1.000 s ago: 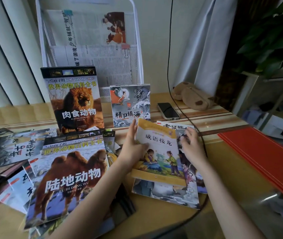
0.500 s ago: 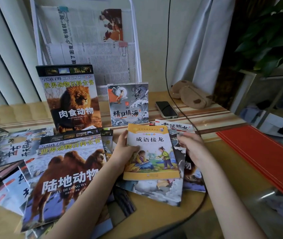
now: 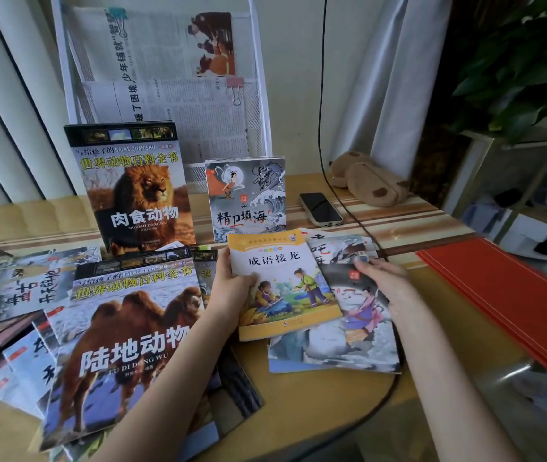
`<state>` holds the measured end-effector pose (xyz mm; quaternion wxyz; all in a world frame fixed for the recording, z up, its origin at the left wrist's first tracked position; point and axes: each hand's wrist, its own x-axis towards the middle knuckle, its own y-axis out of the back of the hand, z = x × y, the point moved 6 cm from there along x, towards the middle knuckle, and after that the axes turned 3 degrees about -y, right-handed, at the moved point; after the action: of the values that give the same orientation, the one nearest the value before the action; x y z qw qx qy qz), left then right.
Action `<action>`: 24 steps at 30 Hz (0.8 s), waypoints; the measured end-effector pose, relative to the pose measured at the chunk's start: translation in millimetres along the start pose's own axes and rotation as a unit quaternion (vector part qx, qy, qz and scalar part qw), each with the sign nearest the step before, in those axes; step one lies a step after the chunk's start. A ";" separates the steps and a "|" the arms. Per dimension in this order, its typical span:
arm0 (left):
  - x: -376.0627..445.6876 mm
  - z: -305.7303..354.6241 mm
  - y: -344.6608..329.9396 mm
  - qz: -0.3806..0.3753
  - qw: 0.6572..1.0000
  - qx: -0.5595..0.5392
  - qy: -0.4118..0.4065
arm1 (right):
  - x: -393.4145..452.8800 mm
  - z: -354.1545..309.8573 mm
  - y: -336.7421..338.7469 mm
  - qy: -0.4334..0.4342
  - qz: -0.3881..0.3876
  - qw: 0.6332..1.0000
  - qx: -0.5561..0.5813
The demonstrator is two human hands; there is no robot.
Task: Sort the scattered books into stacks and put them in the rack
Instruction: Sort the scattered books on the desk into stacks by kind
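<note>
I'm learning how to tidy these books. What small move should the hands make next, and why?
Probably square the yellow book onto the small books under it. The left hand grips its left edge, the right hand rests on the pile beneath, and the covers lie askew, so aligning them makes one stack ready for the rack.

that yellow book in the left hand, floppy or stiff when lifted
The yellow book looks like a thin paperback, so it probably flexes a bit. The left hand pinches only its edge, so it may droop. Its glossy cover could slide on the books beneath.
</note>
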<state>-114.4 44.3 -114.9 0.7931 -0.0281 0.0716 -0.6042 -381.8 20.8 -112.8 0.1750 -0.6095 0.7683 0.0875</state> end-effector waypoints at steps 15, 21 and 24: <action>1.6 -0.3 -16.5 -0.017 0.926 0.369 -0.077 | -5.9 -71.2 20.3 0.298 0.099 0.920 -0.234; -11.4 -3.8 -45.5 -0.075 0.725 0.675 -0.111 | -35.4 -119.3 -20.9 0.409 0.114 0.756 -0.498; -12.1 4.0 -59.7 -0.112 0.683 0.699 -0.182 | -60.3 -142.8 -30.3 0.455 0.156 0.698 -0.531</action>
<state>-174.0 39.7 -102.2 0.5062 0.4173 -0.5206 -0.5465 -363.8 18.4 44.1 -0.5649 -0.4383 0.6639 0.2190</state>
